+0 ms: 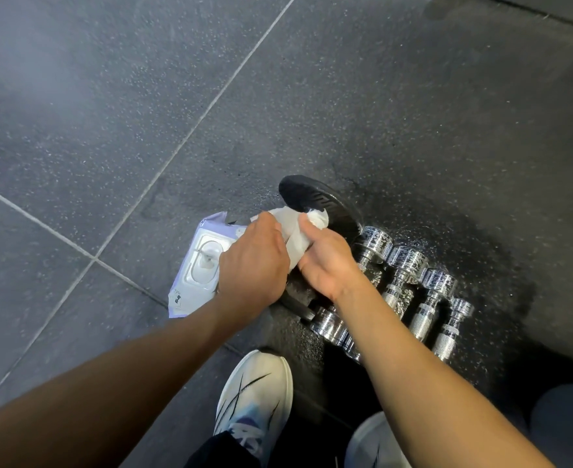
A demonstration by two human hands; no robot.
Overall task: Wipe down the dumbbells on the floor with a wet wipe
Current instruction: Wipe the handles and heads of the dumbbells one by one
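Observation:
A white wet wipe (293, 231) is stretched between my two hands above the floor. My left hand (253, 268) grips its left part and my right hand (329, 261) pinches its right part. Beneath them lies a large black dumbbell (319, 197), its far head showing beyond the wipe. To the right, several chrome dumbbells (410, 278) lie side by side on the dark rubber floor (413, 130), partly hidden by my right forearm. The wipe's far end hangs close to the black dumbbell head; contact cannot be told.
A white wet-wipe pack (197, 265) with a plastic lid lies on the floor left of my left hand. My white shoe (254, 400) stands below the dumbbells, a second shoe (373, 444) at the bottom edge. Grey tiled floor (92, 130) spreads to the left.

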